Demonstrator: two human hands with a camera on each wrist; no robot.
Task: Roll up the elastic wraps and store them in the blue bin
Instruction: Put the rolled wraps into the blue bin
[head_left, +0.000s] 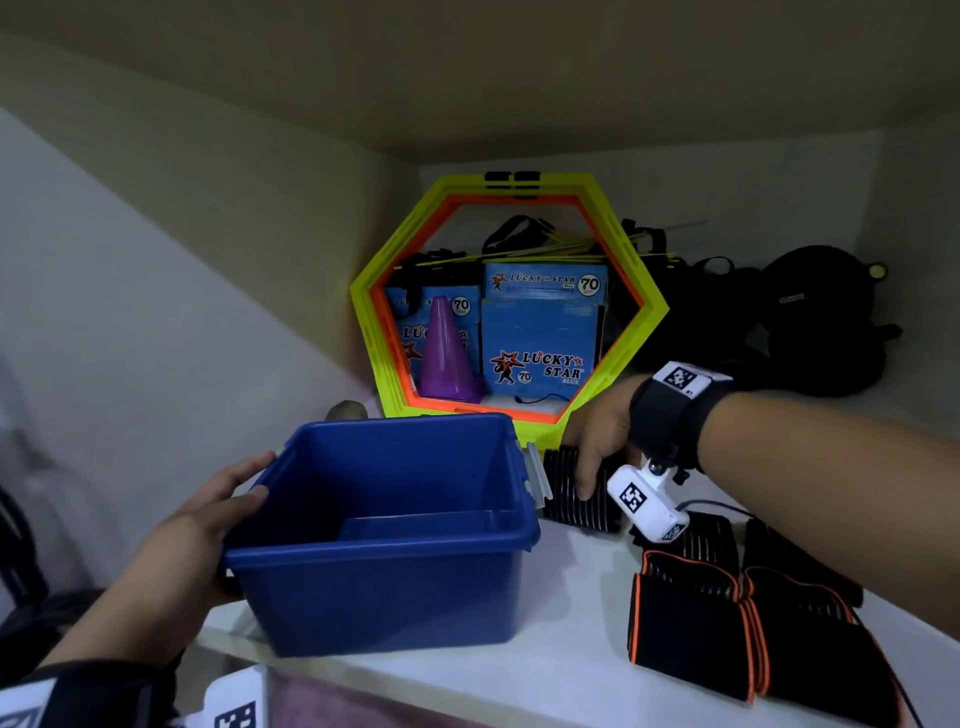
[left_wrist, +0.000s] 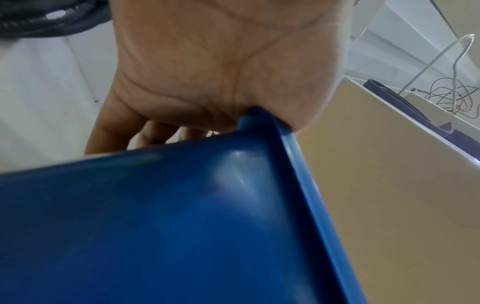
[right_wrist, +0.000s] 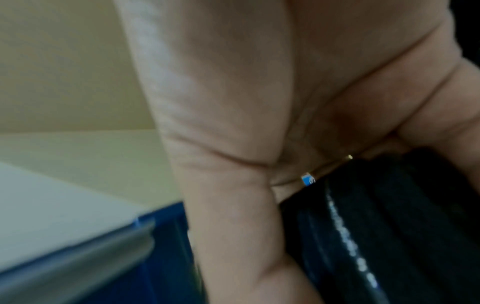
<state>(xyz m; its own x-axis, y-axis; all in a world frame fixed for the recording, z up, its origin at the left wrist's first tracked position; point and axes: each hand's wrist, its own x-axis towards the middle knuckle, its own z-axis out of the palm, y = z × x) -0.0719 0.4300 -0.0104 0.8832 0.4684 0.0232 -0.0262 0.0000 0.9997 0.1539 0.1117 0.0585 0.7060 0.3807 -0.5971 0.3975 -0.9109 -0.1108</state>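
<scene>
The blue bin (head_left: 379, 577) stands empty on the white shelf, its near left corner past the shelf's front edge. My left hand (head_left: 208, 514) grips the bin's left rim (left_wrist: 291, 156), thumb inside and fingers under the lip. My right hand (head_left: 592, 447) holds a black ribbed elastic wrap (head_left: 566, 493) just right of the bin, fingers curled over its top. The right wrist view shows that wrap (right_wrist: 389, 226) against the palm. More black wraps with orange edging (head_left: 691, 623) lie flat at the front right.
A yellow and orange hexagon frame (head_left: 511, 296) stands at the back with blue boxes (head_left: 540, 343) and a purple cone (head_left: 447, 353) inside it. Black bags (head_left: 810, 322) fill the back right. The shelf's side wall rises on the left.
</scene>
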